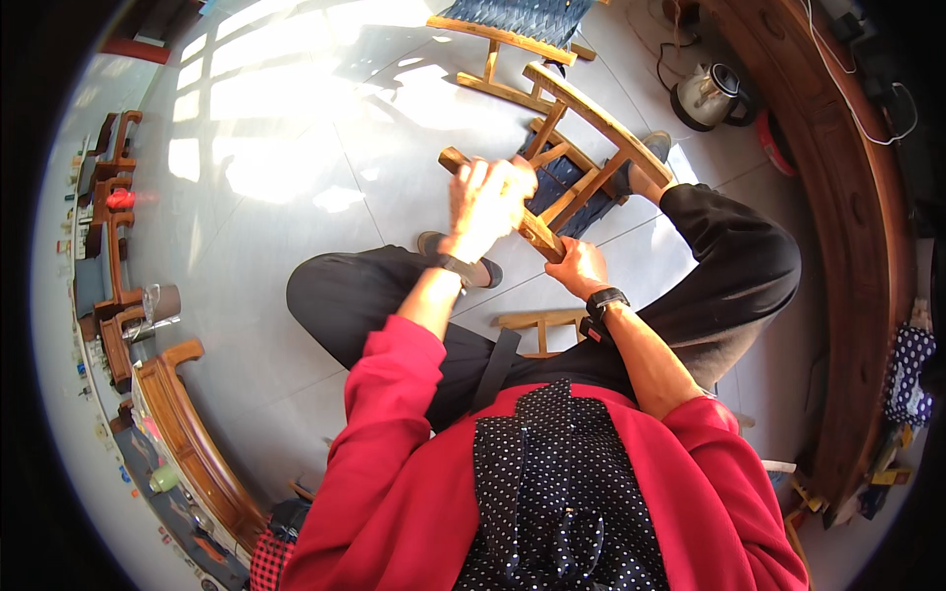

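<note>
A small wooden folding stool (606, 131) with dark blue woven webbing (563, 177) lies tipped over between my legs. One of its wooden rails (538, 236) runs slantwise under both hands. My left hand (488, 202) is closed over the upper part of this rail, its fingers bright with sunlight; whether it also holds something small cannot be made out. My right hand (579, 268) grips the lower end of the same rail, thumb along the side.
Another stool with blue webbing (522, 15) stands beyond. A metal kettle (708, 97) sits at far right, beside a long brown wooden cabinet (838, 197). Wooden chairs (123, 236) and a low wooden piece of furniture (187, 433) line the left. Sunlight patches the tiled floor (296, 217).
</note>
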`<state>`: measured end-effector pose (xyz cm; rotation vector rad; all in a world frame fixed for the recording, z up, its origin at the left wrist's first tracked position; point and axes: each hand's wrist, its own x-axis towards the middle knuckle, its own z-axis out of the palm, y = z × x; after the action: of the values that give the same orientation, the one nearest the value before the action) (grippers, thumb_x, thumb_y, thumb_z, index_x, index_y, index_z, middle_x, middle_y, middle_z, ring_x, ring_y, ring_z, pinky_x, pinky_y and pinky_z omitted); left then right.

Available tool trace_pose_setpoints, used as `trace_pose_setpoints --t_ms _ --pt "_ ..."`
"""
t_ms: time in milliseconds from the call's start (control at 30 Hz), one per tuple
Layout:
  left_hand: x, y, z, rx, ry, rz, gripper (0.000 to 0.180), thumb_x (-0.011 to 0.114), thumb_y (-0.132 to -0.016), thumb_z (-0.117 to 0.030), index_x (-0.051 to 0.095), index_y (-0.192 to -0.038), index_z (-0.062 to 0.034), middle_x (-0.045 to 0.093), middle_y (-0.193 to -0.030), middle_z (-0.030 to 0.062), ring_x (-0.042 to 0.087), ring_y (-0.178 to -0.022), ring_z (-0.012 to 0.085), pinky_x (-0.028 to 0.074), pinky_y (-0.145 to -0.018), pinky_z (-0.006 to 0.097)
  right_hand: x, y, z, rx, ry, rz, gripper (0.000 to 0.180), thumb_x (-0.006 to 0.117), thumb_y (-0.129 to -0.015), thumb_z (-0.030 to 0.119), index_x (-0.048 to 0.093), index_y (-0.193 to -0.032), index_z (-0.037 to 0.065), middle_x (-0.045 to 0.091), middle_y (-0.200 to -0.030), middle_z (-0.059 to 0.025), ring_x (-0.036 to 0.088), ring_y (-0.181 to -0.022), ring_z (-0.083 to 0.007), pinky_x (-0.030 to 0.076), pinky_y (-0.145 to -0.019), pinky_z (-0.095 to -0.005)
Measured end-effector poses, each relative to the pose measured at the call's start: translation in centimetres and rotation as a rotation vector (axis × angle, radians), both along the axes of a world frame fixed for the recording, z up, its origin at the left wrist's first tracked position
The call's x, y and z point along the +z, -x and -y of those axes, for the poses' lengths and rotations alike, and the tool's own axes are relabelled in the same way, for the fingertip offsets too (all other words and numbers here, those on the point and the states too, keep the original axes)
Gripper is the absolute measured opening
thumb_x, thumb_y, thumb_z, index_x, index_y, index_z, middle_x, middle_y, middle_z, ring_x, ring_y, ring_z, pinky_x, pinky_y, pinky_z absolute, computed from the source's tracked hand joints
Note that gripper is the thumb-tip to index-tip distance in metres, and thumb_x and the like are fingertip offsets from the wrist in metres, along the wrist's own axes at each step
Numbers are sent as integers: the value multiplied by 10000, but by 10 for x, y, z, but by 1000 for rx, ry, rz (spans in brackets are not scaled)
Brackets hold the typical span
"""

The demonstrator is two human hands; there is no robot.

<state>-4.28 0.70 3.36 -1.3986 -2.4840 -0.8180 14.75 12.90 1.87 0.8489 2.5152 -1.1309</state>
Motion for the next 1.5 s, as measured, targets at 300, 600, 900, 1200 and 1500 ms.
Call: trace_pose_setpoints --t_ms 300,600,900,1200,1500 --pt "5 79 9 389 144 191 333 691 -840 -215 644 -1148 -99 609 -1135 149 544 -1098 379 478 -967 489 2 2 4 -30 2 -32 303 736 -742 280 691 -949 63 727 -875 -175 696 -875 -383 554 -790 -474" --pt "14 -79 9 221 -83 254 318 705 -916 -176 586 -1207 -132 462 -1245 235 513 -1193 446 499 -955 526 2 1 6 -36 -7 -10 290 737 -753 272 687 -959 74 732 -879 -168 702 -865 -376 558 -784 -471" --pt "-11 45 -10 476 -52 245 303 737 -866 -245 652 -1118 -99 575 -1165 187 551 -1112 386 491 -964 480 6 11 12 -64 30 -5 289 727 -759 272 675 -952 63 731 -890 -174 701 -873 -382 556 -793 -471" --pt "13 -17 -7 238 -23 -27 223 730 -848 -172 613 -1006 -68 559 -891 169 582 -934 360 497 -793 491 6 13 16 -70 40 -36 301 718 -767 284 677 -964 60 733 -911 -179 705 -881 -376 558 -796 -464" --pt "-16 6 10 420 -138 396 354 750 -838 -165 529 -1101 -74 532 -1032 183 518 -1008 391 489 -901 480 4 16 15 -73 48 -5 332 715 -772 293 684 -1019 73 732 -897 -186 700 -881 -387 551 -803 -469"
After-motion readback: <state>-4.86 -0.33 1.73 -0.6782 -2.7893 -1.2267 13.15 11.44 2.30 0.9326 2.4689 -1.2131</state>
